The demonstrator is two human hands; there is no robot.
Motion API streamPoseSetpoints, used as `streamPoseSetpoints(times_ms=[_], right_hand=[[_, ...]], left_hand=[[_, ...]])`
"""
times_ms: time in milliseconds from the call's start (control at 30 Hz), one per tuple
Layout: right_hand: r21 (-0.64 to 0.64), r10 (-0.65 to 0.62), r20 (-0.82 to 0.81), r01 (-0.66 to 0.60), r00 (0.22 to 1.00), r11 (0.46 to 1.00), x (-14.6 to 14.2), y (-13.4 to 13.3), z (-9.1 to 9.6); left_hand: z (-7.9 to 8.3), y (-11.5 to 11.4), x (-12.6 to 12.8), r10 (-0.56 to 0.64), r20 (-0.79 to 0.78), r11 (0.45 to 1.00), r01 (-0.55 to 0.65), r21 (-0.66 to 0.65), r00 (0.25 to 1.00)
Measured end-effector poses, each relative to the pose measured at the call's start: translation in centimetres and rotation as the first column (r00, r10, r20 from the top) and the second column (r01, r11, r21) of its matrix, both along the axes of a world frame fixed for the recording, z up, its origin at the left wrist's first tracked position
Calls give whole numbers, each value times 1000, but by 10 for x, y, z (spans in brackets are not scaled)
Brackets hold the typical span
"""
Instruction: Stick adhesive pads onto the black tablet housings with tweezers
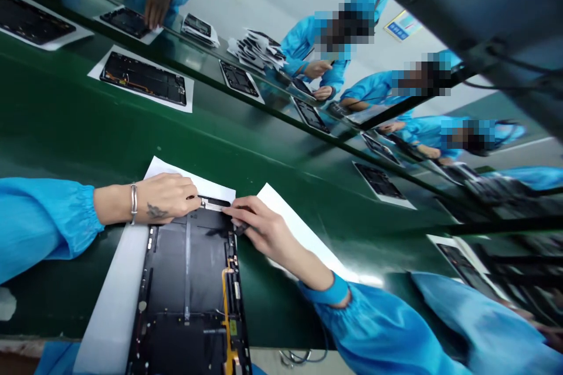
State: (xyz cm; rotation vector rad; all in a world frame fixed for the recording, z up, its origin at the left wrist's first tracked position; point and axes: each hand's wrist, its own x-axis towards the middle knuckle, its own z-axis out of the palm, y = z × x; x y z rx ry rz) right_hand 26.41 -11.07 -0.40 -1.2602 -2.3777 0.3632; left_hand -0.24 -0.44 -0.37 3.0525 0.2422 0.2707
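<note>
In the head view a black tablet housing lies lengthwise before me on white paper. An orange flex cable runs along its right side. Across its far end sits a slim silver strip. My left hand rests over the far left corner, fingers curled, with the fingertips at the strip's left end. From the right, my right hand pinches at the strip's other end. Something dark shows under its fingers, too unclear to name. The left thumb is mostly hidden.
More tablet housings lie on paper along the green bench, one housing beyond my left hand. A white sheet lies under my right forearm. Co-workers in blue sit across the bench; a blue sleeve is close on the right.
</note>
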Motion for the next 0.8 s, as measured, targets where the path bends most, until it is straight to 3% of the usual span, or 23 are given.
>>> streamPoseSetpoints(times_ms=[167,467,800], right_hand=[[40,-15,-7,16,1000,999,0,-12,-13],[1,10,-73,-10,997,1000,-32,9,-6],[-55,-143,-119,137,983,989,-30,20,-6]], left_hand=[[0,1,1,-20,-4,999,20,50,1000],[1,3,1,-21,-52,991,28,131,998],[-8,8,4,-13,10,995,12,96,1000]])
